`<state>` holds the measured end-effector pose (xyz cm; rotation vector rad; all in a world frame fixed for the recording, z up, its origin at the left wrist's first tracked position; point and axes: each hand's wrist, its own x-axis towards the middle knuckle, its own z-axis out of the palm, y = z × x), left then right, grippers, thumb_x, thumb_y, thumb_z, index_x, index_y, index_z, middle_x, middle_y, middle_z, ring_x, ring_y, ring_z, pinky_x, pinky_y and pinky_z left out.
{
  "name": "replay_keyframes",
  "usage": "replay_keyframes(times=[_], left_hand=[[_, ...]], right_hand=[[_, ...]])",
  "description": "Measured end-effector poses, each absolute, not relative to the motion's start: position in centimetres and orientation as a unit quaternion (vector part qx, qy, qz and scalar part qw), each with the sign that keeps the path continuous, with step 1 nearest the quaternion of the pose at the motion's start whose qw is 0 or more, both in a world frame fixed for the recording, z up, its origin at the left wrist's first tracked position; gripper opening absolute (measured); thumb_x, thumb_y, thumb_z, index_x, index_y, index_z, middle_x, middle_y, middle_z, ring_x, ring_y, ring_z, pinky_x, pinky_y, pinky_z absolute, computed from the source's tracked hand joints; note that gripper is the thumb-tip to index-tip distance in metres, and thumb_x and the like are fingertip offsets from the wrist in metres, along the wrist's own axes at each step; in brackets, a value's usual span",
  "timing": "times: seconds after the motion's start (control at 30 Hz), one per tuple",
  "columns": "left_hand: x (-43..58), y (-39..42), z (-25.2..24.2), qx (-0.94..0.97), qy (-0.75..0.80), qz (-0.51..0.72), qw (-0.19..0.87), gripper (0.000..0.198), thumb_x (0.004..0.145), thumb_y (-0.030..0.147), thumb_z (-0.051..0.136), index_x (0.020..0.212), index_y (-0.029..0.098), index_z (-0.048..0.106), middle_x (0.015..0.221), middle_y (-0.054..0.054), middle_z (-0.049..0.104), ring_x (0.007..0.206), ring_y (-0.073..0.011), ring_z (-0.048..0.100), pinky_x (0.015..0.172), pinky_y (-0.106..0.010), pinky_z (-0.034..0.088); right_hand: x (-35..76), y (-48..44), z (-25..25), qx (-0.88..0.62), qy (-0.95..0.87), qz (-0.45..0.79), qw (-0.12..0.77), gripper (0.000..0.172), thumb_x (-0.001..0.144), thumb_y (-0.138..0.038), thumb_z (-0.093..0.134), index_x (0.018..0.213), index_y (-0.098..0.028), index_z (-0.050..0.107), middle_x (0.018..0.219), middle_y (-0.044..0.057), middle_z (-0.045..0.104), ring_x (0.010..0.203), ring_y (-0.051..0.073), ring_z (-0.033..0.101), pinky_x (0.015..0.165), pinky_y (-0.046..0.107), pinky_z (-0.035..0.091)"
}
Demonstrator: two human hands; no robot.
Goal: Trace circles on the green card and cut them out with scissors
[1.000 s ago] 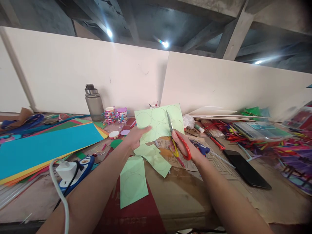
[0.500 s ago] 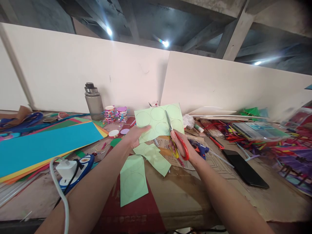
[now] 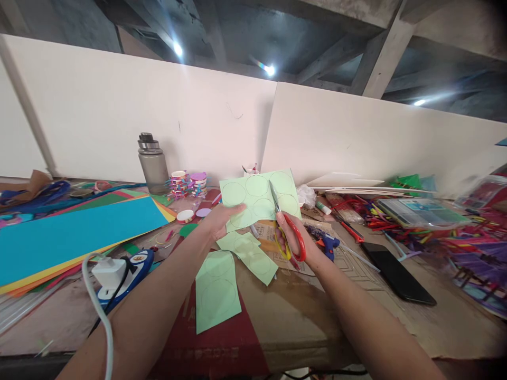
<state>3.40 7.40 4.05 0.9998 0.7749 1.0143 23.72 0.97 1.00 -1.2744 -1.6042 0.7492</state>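
My left hand (image 3: 224,219) pinches the lower left part of a pale green paper sheet (image 3: 250,215) marked with several drawn circles. The sheet is held up above the table. In my right hand (image 3: 291,235) is a pair of scissors (image 3: 298,238) with one red and one yellow handle loop. Its blades point up and lie across the sheet, between the middle and right-hand circles. Below my hands lie two more green pieces with drawn circles: one strip (image 3: 253,257) slants under the sheet, and another piece (image 3: 217,298) rests nearer to me.
A grey bottle (image 3: 153,168) stands at the back left, near blue paper (image 3: 79,232). A power strip (image 3: 134,269) with a white cable lies left. To the right are a glue gun (image 3: 328,244), a black phone (image 3: 398,274) and a clear box (image 3: 422,211).
The scissors' handle loops have shifted slightly, and the right part of the sheet has moved a little. Both hands keep nearly the same place and hold.
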Motion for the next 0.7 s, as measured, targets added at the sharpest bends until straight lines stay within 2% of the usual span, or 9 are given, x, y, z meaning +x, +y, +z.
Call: replay_keyframes(times=[0.33,0.57,0.7], left_hand=[[3.5,8.0,3.4,0.444,0.3,0.447,0.717,0.061,0.055,0.027,0.091,0.11,0.01,0.072,0.116,-0.018,0.072,0.097,-0.0316,0.071,0.085,-0.044,0.057],[3.4,8.4,2.7,0.445,0.336,0.434,0.707,0.058,0.052,0.027,0.093,0.104,0.011,0.073,0.107,-0.016,0.075,0.086,-0.03,0.072,0.074,-0.042,0.058],[3.6,8.2,2.7,0.456,0.342,0.434,0.697,0.059,0.051,0.028,0.093,0.104,0.011,0.073,0.104,-0.015,0.076,0.083,-0.0282,0.072,0.076,-0.04,0.058]], right_hand=[[23.5,0.5,1.5,-0.529,-0.651,0.3,0.454,0.054,0.094,-0.07,0.032,0.07,-0.023,0.044,0.055,-0.003,0.047,0.044,0.012,0.044,0.043,0.025,0.036],[23.7,0.8,1.5,-0.527,-0.653,0.308,0.449,0.052,0.094,-0.07,0.033,0.074,-0.023,0.042,0.056,-0.003,0.05,0.043,0.011,0.046,0.042,0.025,0.039],[23.8,0.8,1.9,-0.523,-0.636,0.338,0.456,0.053,0.092,-0.072,0.036,0.072,-0.023,0.039,0.054,-0.004,0.047,0.039,0.01,0.044,0.038,0.024,0.037]])
